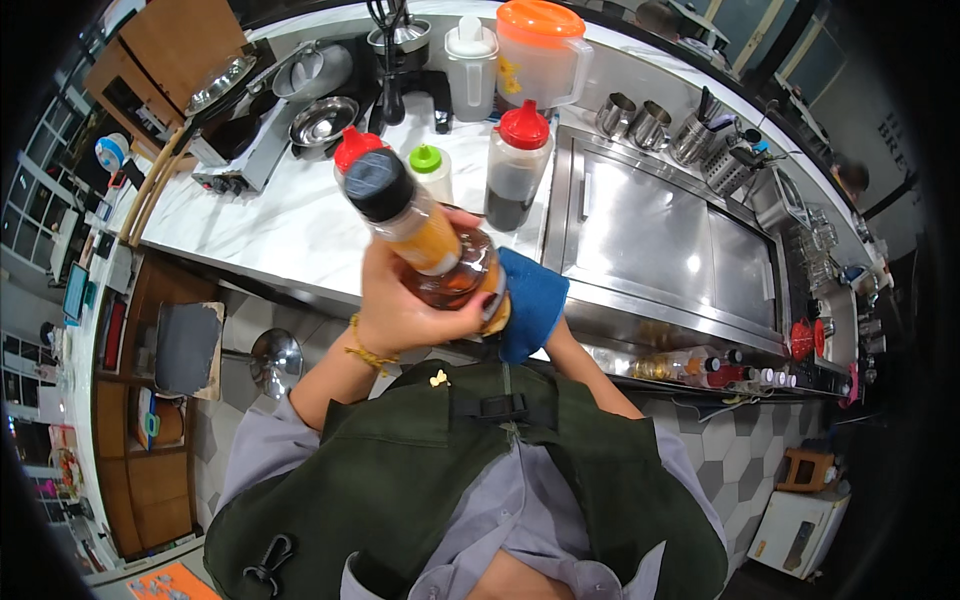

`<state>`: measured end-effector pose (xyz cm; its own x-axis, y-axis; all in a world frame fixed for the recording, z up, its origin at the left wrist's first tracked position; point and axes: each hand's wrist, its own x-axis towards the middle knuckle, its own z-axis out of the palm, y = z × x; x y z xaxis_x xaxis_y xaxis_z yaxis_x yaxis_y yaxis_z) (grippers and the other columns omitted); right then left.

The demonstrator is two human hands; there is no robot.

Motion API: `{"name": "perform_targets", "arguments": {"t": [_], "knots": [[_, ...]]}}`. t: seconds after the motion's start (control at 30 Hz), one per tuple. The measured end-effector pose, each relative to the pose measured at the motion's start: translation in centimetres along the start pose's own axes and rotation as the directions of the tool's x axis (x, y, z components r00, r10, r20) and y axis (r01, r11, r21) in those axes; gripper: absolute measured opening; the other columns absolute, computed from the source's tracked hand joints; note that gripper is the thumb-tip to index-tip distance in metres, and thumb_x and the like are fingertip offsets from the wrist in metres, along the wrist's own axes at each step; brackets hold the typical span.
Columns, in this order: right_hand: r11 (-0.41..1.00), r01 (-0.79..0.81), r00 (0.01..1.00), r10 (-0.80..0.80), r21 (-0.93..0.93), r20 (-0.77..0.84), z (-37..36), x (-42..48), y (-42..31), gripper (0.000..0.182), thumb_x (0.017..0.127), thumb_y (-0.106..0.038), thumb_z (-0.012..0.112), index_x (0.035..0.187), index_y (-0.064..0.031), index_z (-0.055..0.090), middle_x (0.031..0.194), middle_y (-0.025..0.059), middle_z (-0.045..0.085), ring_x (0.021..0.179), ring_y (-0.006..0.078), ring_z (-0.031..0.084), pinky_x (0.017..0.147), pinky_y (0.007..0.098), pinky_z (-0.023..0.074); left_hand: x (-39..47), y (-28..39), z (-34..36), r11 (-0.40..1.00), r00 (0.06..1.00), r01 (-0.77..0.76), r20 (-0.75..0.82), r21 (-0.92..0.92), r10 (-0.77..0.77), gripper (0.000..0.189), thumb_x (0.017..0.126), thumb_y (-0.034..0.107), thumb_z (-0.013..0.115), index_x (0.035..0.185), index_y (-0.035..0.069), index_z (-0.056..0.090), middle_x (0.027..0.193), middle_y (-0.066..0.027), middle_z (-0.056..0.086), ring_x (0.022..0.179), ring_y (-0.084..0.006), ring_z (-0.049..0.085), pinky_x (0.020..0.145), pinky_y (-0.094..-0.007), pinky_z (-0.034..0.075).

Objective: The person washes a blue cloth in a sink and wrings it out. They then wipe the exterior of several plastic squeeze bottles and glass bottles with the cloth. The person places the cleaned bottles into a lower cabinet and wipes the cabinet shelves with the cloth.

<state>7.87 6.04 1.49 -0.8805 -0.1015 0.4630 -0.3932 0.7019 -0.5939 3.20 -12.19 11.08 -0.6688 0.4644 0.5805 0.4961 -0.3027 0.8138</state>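
My left hand (386, 304) is wrapped around a clear bottle (424, 236) of amber liquid, tilted with its black cap towards the upper left. A yellow label is on its neck. Against the bottle's lower end lies a blue cloth (534, 304). It covers most of my right hand (559, 341), which holds it; those fingers are hidden. Just beyond stand a squeeze bottle (516, 176) with a red top and dark liquid, a smaller squeeze bottle (431, 169) with a green top, and another red-topped bottle (356, 146), partly hidden.
Along the back of the marble counter (225, 229) are a pitcher (536, 64) with an orange lid and a white-lidded jug (471, 71). A stainless-steel sliding-lid unit (645, 225) is on the right. Several bottles (686, 365) lie on a shelf below it.
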Motion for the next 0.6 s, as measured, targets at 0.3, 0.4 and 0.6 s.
{"name": "perform_targets", "arguments": {"t": [0.3,0.4,0.6], "knots": [[0.895,-0.134,0.991,0.11,0.425,0.081,6.3,1.7,-1.5,0.044,0.07,-0.021,0.074,0.105,-0.0042,0.053,0.095,0.0158,0.059,0.085,0.0332,0.061,0.071,0.0387,0.048,-2.1,-1.0,-2.8,0.986,0.99,0.025,-0.142,0.162,-0.002,0.068,0.058,0.001,0.074,0.116,0.003,0.039,0.114,-0.0163,0.055,0.105,-0.0208,0.057,0.093,-0.0345,0.046],[0.947,-0.314,0.903,0.321,-0.071,0.286,3.6,2.7,-4.1,0.066,0.061,-0.018,0.079,0.118,-0.0005,0.051,0.102,0.0124,0.056,0.097,0.027,0.058,0.087,0.0376,0.046,-2.1,-1.2,-3.4,0.993,0.989,-0.008,-0.144,0.117,0.025,0.068,0.058,0.002,0.076,0.116,0.002,0.04,0.112,-0.0131,0.055,0.101,-0.018,0.057,0.089,-0.0322,0.047],[0.932,0.052,0.988,0.004,0.36,-0.152,5.5,1.5,-4.5,0.047,0.068,-0.018,0.072,0.111,-0.0052,0.056,0.096,0.0112,0.06,0.087,0.03,0.06,0.076,0.0394,0.0483,-3.5,-3.2,-2.0,0.983,0.985,0.142,-0.115,0.12,-0.128,0.076,0.063,0.009,0.078,0.123,0.005,0.031,0.108,-0.0094,0.05,0.099,-0.0166,0.054,0.087,-0.0316,0.045]]}}
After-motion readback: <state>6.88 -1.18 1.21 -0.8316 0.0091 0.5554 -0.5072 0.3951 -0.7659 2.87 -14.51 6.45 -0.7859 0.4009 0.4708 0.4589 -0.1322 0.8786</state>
